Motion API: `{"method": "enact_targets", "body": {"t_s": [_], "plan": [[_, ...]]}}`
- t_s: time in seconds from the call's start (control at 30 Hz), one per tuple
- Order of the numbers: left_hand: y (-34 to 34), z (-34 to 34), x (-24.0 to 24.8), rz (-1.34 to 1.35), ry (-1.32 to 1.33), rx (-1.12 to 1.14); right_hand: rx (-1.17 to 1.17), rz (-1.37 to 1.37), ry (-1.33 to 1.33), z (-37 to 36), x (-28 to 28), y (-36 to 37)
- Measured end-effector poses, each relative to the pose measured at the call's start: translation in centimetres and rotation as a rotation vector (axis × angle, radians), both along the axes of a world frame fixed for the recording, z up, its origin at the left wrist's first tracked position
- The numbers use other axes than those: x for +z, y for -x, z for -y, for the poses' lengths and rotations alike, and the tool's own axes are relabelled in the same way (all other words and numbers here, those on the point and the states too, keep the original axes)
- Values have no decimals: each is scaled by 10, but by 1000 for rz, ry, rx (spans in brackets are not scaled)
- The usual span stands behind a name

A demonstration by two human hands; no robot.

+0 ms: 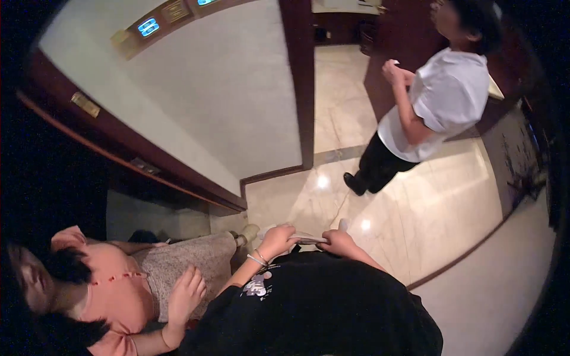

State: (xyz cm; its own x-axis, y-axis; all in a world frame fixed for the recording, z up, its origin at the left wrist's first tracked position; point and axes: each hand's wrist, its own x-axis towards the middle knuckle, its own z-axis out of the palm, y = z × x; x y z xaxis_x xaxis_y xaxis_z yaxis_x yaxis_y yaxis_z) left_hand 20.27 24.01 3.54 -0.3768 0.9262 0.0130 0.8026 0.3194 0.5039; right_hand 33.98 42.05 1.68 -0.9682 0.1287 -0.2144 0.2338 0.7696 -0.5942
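Close in front of my black T-shirt (pixel 309 296), both hands grip a thin, pale, flat thing, possibly folded paper (pixel 310 239). It shows nearly edge-on, so its kind cannot be made out. My left hand (pixel 278 241) has its fingers closed around one end, with a light bracelet (pixel 256 259) at the wrist. My right hand (pixel 337 242) pinches the other end. The lower parts of both hands are partly hidden by the shirt.
At my left stands a person in a peach top (pixel 119 282) and a speckled skirt (pixel 190 267). Ahead to the right, by a doorway, another person in a white shirt (pixel 451 95) stands on the shiny marble floor (pixel 451 207). A dark door frame (pixel 301 89) edges the pale wall (pixel 237 77).
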Motion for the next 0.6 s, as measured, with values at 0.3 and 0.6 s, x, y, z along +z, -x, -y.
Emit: {"method": "enact_targets", "body": {"t_s": [0.3, 0.6], "plan": [[-26, 63, -14, 37, -29, -148, -152, -52, -24, 91, -6, -57], [-92, 65, -18, 28, -40, -64, -165, 1, 23, 87, 10, -114]]}}
